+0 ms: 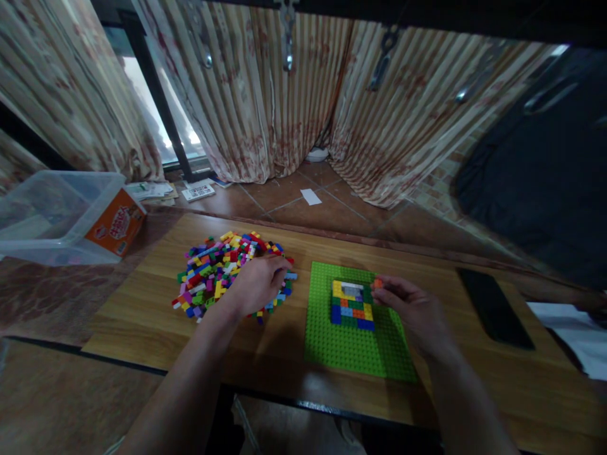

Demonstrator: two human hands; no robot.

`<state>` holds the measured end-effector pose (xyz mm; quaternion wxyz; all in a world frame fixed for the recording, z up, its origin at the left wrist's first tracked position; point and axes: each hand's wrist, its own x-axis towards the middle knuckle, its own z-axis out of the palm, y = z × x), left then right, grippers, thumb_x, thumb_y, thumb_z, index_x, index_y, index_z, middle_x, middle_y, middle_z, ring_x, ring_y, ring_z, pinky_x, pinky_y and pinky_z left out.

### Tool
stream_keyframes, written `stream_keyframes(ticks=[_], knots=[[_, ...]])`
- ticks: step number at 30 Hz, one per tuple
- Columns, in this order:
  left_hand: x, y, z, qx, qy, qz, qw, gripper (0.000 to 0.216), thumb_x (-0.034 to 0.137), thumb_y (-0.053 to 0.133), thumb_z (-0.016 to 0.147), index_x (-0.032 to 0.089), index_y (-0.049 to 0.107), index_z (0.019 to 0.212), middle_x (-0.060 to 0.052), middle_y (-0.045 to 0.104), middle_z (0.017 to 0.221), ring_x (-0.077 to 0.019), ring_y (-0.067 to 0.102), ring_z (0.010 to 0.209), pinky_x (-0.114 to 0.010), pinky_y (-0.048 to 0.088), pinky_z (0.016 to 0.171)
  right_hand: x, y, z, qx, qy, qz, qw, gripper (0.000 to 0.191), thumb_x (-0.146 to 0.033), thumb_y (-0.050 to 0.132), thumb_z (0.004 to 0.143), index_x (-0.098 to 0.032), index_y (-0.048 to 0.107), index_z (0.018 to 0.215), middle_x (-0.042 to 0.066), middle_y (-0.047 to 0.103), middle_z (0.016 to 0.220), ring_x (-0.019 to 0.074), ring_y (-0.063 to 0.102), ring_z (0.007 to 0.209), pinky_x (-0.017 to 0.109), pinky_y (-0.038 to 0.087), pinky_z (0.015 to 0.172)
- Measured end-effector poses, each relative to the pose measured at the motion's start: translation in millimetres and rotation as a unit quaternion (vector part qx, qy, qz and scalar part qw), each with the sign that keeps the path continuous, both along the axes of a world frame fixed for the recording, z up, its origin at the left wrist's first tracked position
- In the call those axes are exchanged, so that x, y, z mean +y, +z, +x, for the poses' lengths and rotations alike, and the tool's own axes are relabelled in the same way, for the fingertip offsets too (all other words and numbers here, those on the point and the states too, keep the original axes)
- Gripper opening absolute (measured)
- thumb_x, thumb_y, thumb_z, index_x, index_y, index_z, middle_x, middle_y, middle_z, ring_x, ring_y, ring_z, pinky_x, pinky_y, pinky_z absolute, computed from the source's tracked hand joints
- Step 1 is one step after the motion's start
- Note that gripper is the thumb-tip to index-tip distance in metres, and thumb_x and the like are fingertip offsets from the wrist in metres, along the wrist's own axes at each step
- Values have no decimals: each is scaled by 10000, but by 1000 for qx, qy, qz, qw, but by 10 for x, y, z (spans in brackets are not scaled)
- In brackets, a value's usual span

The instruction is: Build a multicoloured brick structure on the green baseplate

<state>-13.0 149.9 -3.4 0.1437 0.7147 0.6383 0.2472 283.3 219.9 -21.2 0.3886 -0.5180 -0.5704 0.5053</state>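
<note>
My right hand (410, 306) pinches a small orange brick (378, 284) just past the upper right corner of a block of coloured bricks (351, 311). That block, made of blue, green, yellow, orange, white and grey bricks, sits on a green baseplate (341, 354). Over the right side of a heap of loose bricks (208, 278) is my left hand (260, 283), its fingers curled downward. Whether those fingers hold a brick cannot be made out, as the back of the hand hides them.
A wooden table (142, 316) carries everything. At its right lies a black phone-like slab (496, 306), with white papers (569, 328) beyond. A clear plastic bin (61, 215) with an orange label stands at the far left. Patterned curtains (265, 101) hang behind.
</note>
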Motion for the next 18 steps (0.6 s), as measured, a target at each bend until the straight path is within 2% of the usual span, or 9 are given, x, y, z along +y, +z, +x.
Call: stream_keyframes(ticks=[7, 12, 18], knots=[[3, -13, -16, 8, 1, -4, 1000, 236, 151, 453, 895, 182, 685, 920, -39, 706, 899, -169, 652, 834, -258, 481, 749, 35, -148, 71, -139, 65, 119, 981, 259, -436, 750, 688, -283, 766, 897, 58, 659, 1115, 255, 601, 1067, 420, 478, 892], [-7, -9, -18, 8, -1, -1, 1000, 246, 150, 445, 897, 182, 685, 940, -41, 704, 908, -170, 653, 839, -263, 478, 755, 51, -207, 52, -163, 75, 126, 976, 245, -418, 731, 709, -282, 766, 909, 67, 617, 1201, 269, 565, 1147, 463, 442, 959], [-12, -25, -31, 6, 0, -1, 1000, 235, 159, 458, 899, 184, 689, 932, -46, 707, 904, -178, 658, 855, -272, 487, 768, 70, -230, 29, -182, 77, 127, 972, 222, -398, 725, 708, -281, 768, 891, 71, 623, 1179, 270, 568, 1145, 484, 422, 989]])
